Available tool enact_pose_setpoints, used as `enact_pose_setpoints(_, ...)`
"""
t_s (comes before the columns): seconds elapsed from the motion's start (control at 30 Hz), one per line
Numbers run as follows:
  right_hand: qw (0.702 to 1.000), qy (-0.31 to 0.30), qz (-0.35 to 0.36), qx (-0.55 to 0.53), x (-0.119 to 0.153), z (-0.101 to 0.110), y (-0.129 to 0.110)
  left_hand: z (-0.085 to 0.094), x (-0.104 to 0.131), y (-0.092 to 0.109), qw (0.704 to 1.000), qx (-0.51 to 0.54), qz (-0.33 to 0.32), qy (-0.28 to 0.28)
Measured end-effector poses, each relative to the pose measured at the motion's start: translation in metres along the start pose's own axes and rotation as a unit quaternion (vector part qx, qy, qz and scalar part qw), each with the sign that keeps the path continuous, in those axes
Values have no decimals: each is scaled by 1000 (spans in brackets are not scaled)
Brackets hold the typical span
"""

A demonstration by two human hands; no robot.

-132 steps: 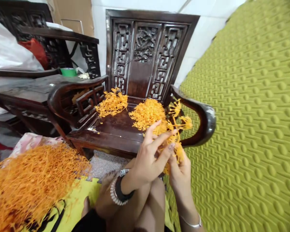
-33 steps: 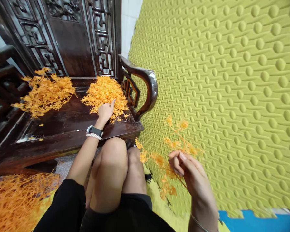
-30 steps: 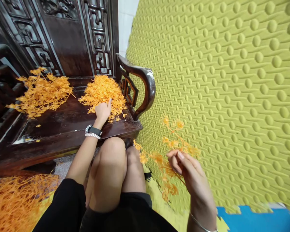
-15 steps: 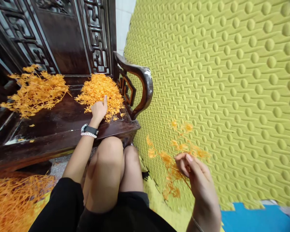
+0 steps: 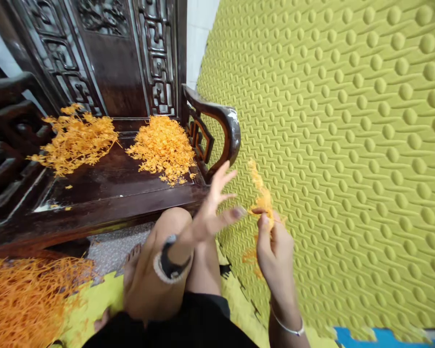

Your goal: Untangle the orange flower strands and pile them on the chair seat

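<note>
Pinched in my right hand [image 5: 277,246] is an orange plastic sprig [image 5: 263,195], its small branched tips pointing up and some hanging below the fist. My left hand [image 5: 217,208], blurred by motion, is just to its left with fingers spread and nothing in them. A dark watch and a pale beaded band circle the left wrist. On the dark wooden chair seat [image 5: 94,193] lie two heaps: a loose pile of branched orange sprigs [image 5: 81,140] at left and a denser pile of small orange pieces [image 5: 165,147] at right.
A big tangle of bare orange stems [image 5: 25,299] covers the floor at lower left. The chair's curved armrest [image 5: 228,125] stands near my left hand. Yellow bumpy foam matting [image 5: 340,159] fills the right side, with a blue mat piece [image 5: 358,337] below.
My left hand has left the right-hand heap and swung right, toward the sprig, fingers opening. My right hand has moved slightly left and up with the sprig. The view has shifted a little.
</note>
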State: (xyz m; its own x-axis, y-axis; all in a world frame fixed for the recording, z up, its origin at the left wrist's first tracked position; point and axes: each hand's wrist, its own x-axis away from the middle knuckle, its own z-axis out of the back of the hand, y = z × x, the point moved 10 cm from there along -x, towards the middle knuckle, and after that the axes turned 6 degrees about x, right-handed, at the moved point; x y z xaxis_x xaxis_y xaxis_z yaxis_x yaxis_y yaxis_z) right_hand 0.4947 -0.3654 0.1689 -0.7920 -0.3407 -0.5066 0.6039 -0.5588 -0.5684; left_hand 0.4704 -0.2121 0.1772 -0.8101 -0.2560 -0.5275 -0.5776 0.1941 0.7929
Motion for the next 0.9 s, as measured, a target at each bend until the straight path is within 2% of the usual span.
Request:
enact_pose_setpoints(0.03, 1000, -10, 22, 1, -2, -8, -10, -15, 6, -1, 999, 34, 9, 7)
enact_pose_setpoints(0.1, 998, -24, 60, 3, -3, -19, -28, -27, 12, -10, 994, 76, 40, 61)
enact_pose_setpoints(0.23, 993, -22, 113, 27, -2, -23, -51, -17, 9, -46, 958, 172, 124, 192)
enact_pose_setpoints(0.33, 990, -15, 135, 50, 0, -19, -55, -7, 4, -65, 946, 154, 159, 236)
enact_pose_setpoints(0.43, 988, -18, 139, 70, 1, -16, -53, -1, 3, -68, 946, 106, 160, 262)
enact_pose_setpoints(0.57, 988, -28, 108, 107, -2, -15, -39, -1, -2, -52, 958, 87, 110, 252)
enact_pose_setpoints(0.7, 989, -44, 55, 128, -8, -19, -19, -24, -2, -42, 974, 125, 129, 137)
enact_pose_setpoints(0.77, 991, -61, 41, 110, -9, -25, -14, -31, 0, -37, 984, 91, 118, 101)
enact_pose_setpoints(0.8, 992, -71, 38, 95, -9, -28, -13, -30, 2, -36, 987, 56, 106, 108)
enact_pose_setpoints(0.9, 992, -118, 34, 35, -4, -41, -13, -12, 6, -40, 976, -39, 85, 198)
